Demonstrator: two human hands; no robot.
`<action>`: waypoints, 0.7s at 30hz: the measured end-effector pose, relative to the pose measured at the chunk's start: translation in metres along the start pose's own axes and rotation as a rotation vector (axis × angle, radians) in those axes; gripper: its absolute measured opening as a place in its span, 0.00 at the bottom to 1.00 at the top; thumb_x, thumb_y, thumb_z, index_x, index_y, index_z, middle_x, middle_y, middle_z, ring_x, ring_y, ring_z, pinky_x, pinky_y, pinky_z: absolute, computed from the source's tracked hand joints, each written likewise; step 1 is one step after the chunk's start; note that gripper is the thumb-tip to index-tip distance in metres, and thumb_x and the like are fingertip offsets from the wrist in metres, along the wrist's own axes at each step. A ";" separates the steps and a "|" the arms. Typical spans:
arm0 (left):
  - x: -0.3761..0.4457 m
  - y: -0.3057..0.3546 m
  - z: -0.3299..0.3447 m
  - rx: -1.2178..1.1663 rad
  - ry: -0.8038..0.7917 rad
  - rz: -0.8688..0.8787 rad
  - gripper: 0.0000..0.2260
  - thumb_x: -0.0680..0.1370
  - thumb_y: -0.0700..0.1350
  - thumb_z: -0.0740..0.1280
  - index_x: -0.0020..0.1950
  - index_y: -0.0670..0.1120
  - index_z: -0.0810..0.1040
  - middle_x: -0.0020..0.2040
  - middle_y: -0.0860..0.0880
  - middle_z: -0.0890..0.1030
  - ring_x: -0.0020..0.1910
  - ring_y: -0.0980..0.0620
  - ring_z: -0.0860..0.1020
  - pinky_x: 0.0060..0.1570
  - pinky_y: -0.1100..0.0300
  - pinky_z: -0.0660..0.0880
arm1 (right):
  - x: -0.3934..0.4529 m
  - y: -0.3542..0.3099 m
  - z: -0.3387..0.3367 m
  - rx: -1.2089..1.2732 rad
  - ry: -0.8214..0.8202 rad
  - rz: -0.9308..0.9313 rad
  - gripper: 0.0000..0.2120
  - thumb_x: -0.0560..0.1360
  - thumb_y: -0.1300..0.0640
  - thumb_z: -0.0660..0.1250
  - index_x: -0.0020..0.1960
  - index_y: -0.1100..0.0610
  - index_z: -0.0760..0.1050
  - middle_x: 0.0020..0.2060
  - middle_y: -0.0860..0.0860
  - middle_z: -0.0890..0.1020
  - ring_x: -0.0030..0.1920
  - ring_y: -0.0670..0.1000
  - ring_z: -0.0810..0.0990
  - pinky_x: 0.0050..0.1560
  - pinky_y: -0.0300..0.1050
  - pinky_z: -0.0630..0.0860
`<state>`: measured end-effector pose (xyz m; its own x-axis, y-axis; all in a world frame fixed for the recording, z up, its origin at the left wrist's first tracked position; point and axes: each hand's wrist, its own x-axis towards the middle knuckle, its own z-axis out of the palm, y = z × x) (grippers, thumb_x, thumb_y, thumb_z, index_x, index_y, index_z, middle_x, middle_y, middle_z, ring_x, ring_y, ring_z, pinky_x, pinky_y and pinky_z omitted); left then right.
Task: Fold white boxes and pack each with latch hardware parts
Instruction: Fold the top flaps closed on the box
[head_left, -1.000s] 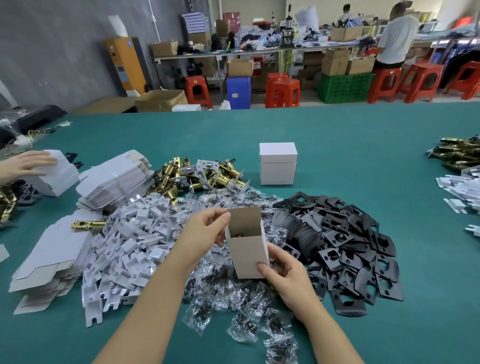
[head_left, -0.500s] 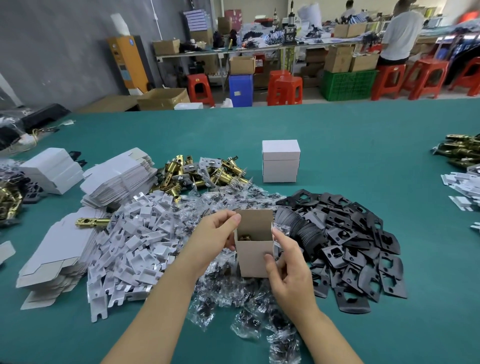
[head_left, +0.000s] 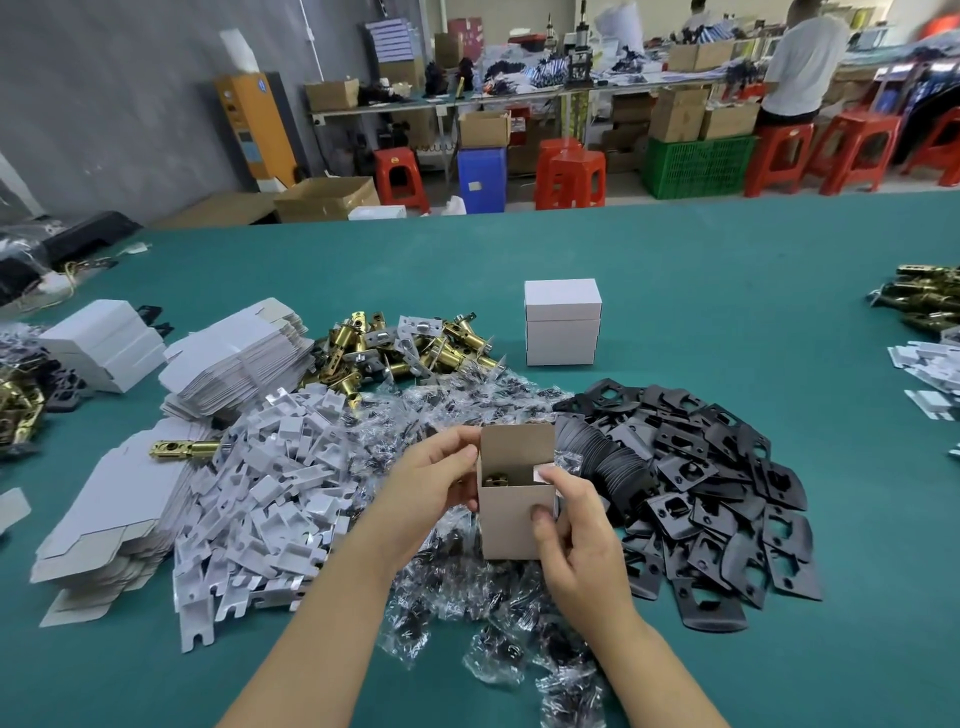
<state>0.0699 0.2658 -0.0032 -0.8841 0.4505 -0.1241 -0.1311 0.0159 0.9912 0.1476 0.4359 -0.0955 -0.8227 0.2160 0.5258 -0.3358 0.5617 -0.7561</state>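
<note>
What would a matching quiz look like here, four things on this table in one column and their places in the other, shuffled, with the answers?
Things:
1. closed white box
2. black plates
3. open box
4. flat box blanks

Places:
A. held between left hand and right hand
B. far left of the piles
C. standing alone, far centre
D. heaped right of the hands

Pairs: 1-C, 2-D, 3-A, 4-B

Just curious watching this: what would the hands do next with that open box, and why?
Probably fold the top flap down to close the box. Both the left hand and right hand grip it, the flap stands upright, and a brass part already sits inside.
</note>
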 end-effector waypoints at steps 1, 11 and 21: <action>-0.001 -0.001 0.000 0.018 -0.004 0.001 0.15 0.85 0.38 0.59 0.59 0.49 0.84 0.45 0.44 0.83 0.37 0.53 0.76 0.35 0.62 0.74 | -0.001 0.000 0.000 0.004 -0.002 -0.001 0.17 0.82 0.50 0.59 0.70 0.48 0.69 0.51 0.39 0.72 0.44 0.37 0.74 0.40 0.27 0.69; -0.001 -0.014 -0.002 0.067 0.002 -0.015 0.10 0.84 0.44 0.65 0.60 0.55 0.83 0.36 0.50 0.75 0.34 0.55 0.72 0.34 0.62 0.71 | -0.002 0.002 0.000 0.043 0.025 0.006 0.19 0.81 0.52 0.61 0.71 0.48 0.70 0.55 0.36 0.73 0.41 0.38 0.75 0.40 0.26 0.68; -0.001 -0.008 0.007 0.161 0.057 0.115 0.14 0.81 0.39 0.68 0.58 0.58 0.82 0.53 0.52 0.86 0.46 0.54 0.82 0.44 0.61 0.78 | -0.004 0.006 0.002 0.056 0.013 -0.036 0.19 0.82 0.54 0.61 0.72 0.45 0.69 0.60 0.39 0.77 0.38 0.37 0.74 0.40 0.27 0.67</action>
<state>0.0745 0.2715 -0.0108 -0.9135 0.4067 -0.0073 0.0418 0.1116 0.9929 0.1476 0.4364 -0.1029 -0.8040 0.2069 0.5576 -0.3902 0.5240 -0.7571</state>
